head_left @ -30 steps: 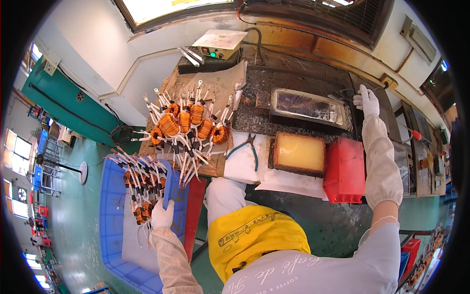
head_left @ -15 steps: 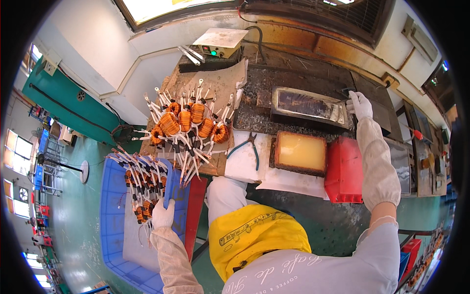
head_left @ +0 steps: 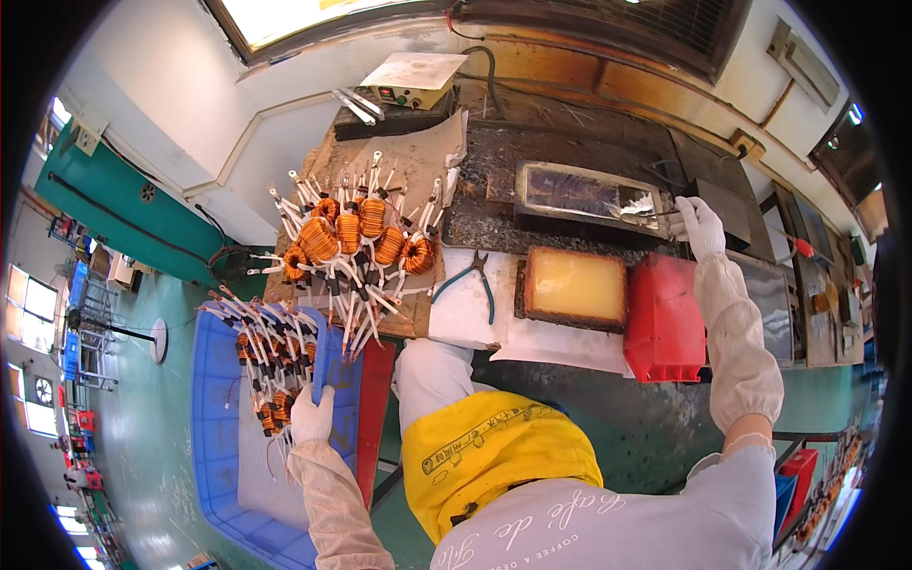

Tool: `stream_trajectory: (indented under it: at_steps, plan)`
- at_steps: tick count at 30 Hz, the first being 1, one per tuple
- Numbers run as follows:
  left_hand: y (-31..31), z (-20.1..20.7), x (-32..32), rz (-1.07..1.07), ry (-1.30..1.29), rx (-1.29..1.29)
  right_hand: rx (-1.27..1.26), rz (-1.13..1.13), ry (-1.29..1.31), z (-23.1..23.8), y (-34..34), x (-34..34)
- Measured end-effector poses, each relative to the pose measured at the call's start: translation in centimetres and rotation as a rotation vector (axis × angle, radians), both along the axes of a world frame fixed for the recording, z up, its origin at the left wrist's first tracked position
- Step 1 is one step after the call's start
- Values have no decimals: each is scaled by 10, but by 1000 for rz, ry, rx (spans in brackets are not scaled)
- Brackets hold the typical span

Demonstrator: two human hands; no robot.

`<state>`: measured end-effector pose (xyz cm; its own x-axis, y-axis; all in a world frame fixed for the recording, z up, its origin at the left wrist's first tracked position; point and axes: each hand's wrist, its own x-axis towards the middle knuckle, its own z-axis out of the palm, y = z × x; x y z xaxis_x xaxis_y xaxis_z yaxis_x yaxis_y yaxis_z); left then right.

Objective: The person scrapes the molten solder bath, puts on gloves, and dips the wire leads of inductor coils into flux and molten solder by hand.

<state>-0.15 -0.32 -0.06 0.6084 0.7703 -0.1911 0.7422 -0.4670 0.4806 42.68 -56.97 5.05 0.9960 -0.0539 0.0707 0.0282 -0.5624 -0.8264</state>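
Note:
My gloved left hand (head_left: 312, 415) is over the blue crate (head_left: 217, 446), its fingers closed at the lowest of several copper-wound ring coils (head_left: 282, 407) with white sleeved leads. Part of the grip is hidden. My gloved right hand (head_left: 701, 228) is at the right end of a rectangular metal pot (head_left: 570, 226) of molten metal. Its fingers are pinched on a thin scraper-like piece, mostly hidden, that reaches over the pot's rim. The metal's surface is shiny, with a crinkled skin at the right end.
A heap of similar coils (head_left: 347, 223) lies on cardboard at the bench's left. Pliers (head_left: 480, 285), a tray of yellowish wax-like material (head_left: 577, 285) and a red bin (head_left: 662, 318) line the front edge. Behind stands a control box (head_left: 410, 93) with a flat sheet on top.
My right hand has moved slightly down over the pot's right end. More of the pot's surface looks shiny. My left hand stays by the coil; the whole view has shifted a little.

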Motion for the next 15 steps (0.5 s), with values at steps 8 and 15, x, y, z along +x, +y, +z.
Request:
stream_trajectory:
  at_steps: [8,15]
  plan:
    - [3,-5,-1,-16,12,23,260,24,-142,16,18,13]
    - [5,-6,-3,11,16,-23,192,-22,-109,2,71,41]
